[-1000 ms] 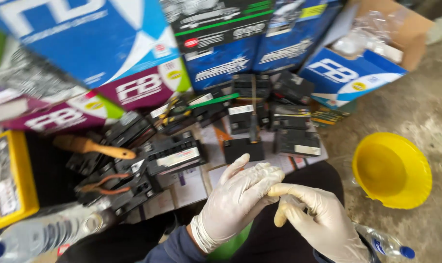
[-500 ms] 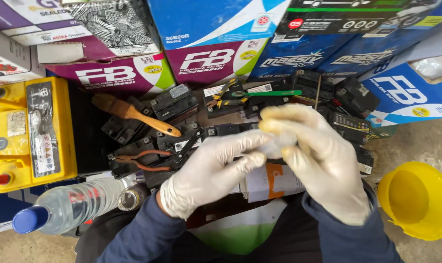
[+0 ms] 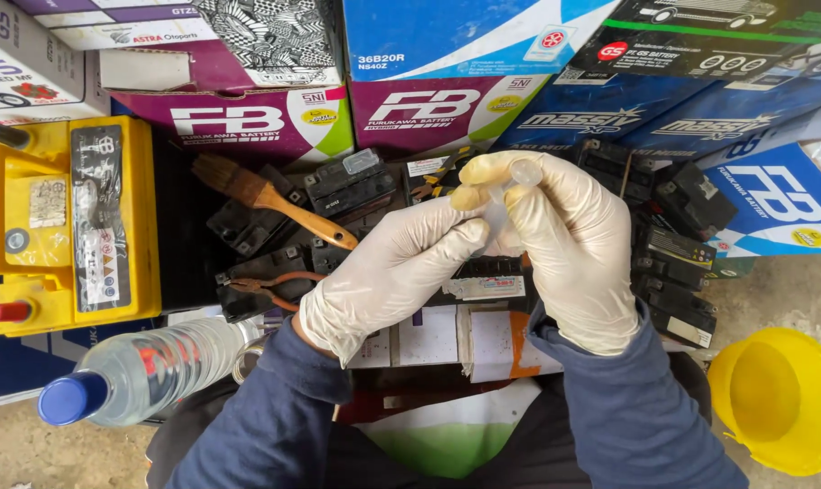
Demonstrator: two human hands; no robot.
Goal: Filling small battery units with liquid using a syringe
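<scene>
Both my hands wear pale latex gloves and meet in the middle of the view. My left hand [image 3: 388, 272] pinches the loose glove material at the fingers of my right hand [image 3: 569, 240], which is raised with fingers curled. Beneath them lie several small black batteries [image 3: 356, 190] on papers. A wooden-handled paintbrush [image 3: 275, 199] rests across the batteries to the left, and red-handled pliers [image 3: 275, 288] lie below it.
A large yellow battery [image 3: 66, 226] sits at left, a clear bottle with a blue cap [image 3: 143, 371] lies at lower left, and a yellow funnel [image 3: 777, 398] stands at lower right. Stacked blue, purple and black cartons [image 3: 447, 54] line the back.
The view swung left and steadied. My hands rose from my lap and came together over the batteries, the left now tugging at the right glove's fingers.
</scene>
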